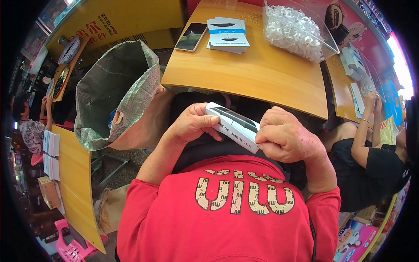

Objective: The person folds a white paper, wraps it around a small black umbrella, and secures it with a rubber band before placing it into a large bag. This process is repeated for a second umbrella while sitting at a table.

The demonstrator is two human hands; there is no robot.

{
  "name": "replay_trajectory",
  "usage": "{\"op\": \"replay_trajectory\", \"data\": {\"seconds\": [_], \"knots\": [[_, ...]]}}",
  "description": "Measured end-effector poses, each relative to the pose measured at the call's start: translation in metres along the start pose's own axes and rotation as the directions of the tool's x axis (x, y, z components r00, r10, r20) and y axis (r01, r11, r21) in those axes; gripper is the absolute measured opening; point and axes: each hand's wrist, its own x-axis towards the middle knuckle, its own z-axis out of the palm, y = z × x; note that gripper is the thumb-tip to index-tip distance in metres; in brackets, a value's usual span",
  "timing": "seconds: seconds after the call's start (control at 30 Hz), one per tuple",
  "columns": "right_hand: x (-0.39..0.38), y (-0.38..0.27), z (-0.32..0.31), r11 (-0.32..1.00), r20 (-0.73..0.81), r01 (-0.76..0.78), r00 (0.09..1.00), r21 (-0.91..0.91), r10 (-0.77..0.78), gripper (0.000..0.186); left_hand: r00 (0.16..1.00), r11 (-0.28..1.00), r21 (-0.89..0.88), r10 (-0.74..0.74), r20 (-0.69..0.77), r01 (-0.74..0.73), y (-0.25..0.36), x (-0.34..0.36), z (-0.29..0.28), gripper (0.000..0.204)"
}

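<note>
Both my hands hold a long white carton point(233, 126) with a dark umbrella picture on it, just above my lap and red shirt. My left hand point(192, 124) grips its left end, fingers curled over the top. My right hand point(286, 137) pinches the carton's right end, thumb and fingers closed on the flap there. Ahead on the wooden table point(262, 74) lies a small stack of flat white carton blanks point(228, 34) with the same umbrella picture.
A dark phone point(191, 36) lies left of the stack. A clear tub of small white plastic pieces point(294, 28) stands at the table's back right. A large open woven sack point(115, 91) stands at my left. Another person point(371, 161) sits to my right, another at far left.
</note>
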Motion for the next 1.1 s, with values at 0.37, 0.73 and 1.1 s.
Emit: {"op": "replay_trajectory", "data": {"seconds": [0.37,0.73,1.1], "knots": [[0.029,0.030,0.014,0.996,-0.122,-0.052,0.992,-0.072,0.043,0.002,0.972,0.959,0.238,-0.191,0.137,0.155,0.000,0.002,0.022,0.019],[0.012,0.067,0.005,0.668,-0.088,-0.436,0.796,0.603,0.599,0.023,0.999,0.970,0.239,-0.045,0.003,0.043,-0.007,0.010,0.013,0.018],[-0.012,0.091,-0.007,0.569,-0.182,-0.468,0.642,0.676,0.744,0.018,0.962,0.994,0.002,0.103,-0.253,-0.106,-0.008,0.047,-0.006,0.023]]}}
